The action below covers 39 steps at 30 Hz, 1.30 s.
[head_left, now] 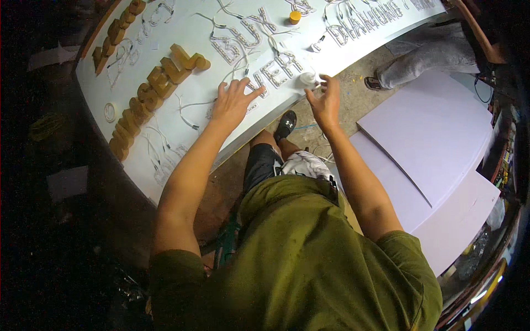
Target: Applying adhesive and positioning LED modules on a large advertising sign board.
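My left hand (233, 103) lies with its fingers spread over the near row of clear-edged letter shapes, some of it touching the white table (185, 146). Several outlined letters (284, 70) with thin white wires stand beside it. Close to the table's near edge, my right hand (327, 105) is open, thumb and fingers apart and curved. Just left of its fingertips is a small round white thing (307, 80), perhaps a container or roll; its kind is unclear. Contact between them cannot be made out.
Gold block letters (157, 91) stand in a row at the left, by a tape roll (110, 112). A yellow round cap-like piece (295, 17) sits farther back. Large white sheets (425, 129) lie at the right. Another person's leg in grey trousers (425, 58) is at the upper right.
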Each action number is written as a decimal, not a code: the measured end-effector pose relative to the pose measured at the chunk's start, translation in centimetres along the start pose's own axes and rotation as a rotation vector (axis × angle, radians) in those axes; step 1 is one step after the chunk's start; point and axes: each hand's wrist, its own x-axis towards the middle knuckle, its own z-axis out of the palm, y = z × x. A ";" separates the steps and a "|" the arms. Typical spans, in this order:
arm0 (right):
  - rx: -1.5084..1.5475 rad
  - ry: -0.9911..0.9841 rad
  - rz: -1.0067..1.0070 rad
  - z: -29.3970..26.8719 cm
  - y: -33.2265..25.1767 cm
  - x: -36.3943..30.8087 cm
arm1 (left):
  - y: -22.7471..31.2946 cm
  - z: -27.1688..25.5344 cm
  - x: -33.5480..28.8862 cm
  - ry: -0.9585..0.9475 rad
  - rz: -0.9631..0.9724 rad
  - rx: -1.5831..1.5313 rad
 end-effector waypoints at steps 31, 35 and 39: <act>-0.668 -0.606 -0.194 4.4 -6.7 -5.2 | -2.2 1.8 0.2 0.195 0.169 -0.155; -0.657 -0.579 -0.186 4.3 -7.2 -5.2 | -2.4 1.4 -1.7 0.320 -0.012 -0.285; -0.658 -0.583 -0.154 4.4 -7.6 -5.2 | -3.5 1.7 -4.4 0.314 -0.195 -0.418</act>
